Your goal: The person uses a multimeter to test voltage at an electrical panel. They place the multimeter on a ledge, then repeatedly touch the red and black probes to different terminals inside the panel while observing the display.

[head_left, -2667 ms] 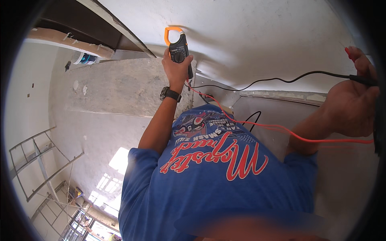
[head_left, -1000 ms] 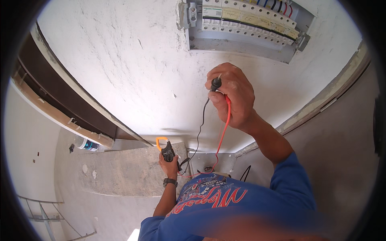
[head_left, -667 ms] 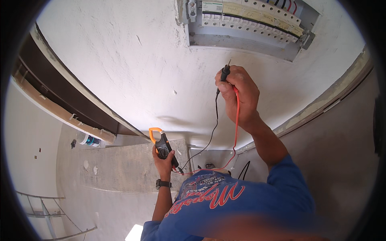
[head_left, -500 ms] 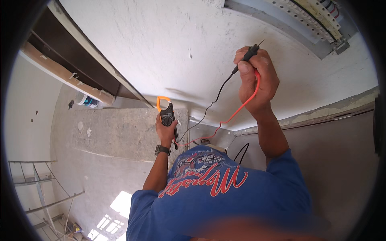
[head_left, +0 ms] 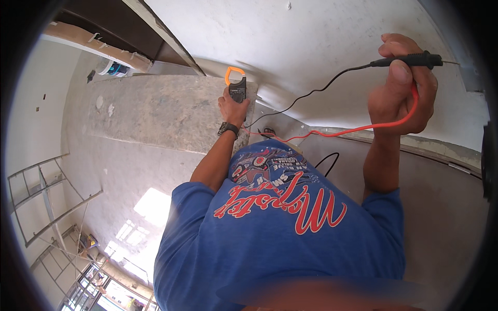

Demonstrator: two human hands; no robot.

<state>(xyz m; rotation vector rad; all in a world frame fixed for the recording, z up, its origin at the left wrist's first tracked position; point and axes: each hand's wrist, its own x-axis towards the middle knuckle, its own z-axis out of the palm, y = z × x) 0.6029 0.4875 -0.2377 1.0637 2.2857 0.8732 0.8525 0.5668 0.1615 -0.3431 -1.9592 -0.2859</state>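
My left hand is closed around a black clamp meter with an orange jaw, held over the end of a concrete slab. Raised in front of the white wall, my right hand grips a black test probe between thumb and fingers. Its bare metal tip points right, close to a grey metal edge; whether they touch I cannot tell. A black lead runs from the probe to the meter. A red lead also passes into my right hand, and its probe end is hidden there.
The concrete slab stretches leftward at about the meter's height. Metal scaffold frames stand at the lower left. Beyond the slab sits a bucket. A dark recess with a pale edge opens at the upper left.
The view has shifted, and the terminal strip at the upper right has left it. My right hand has moved right, and the probe has turned from pointing upward to nearly level.
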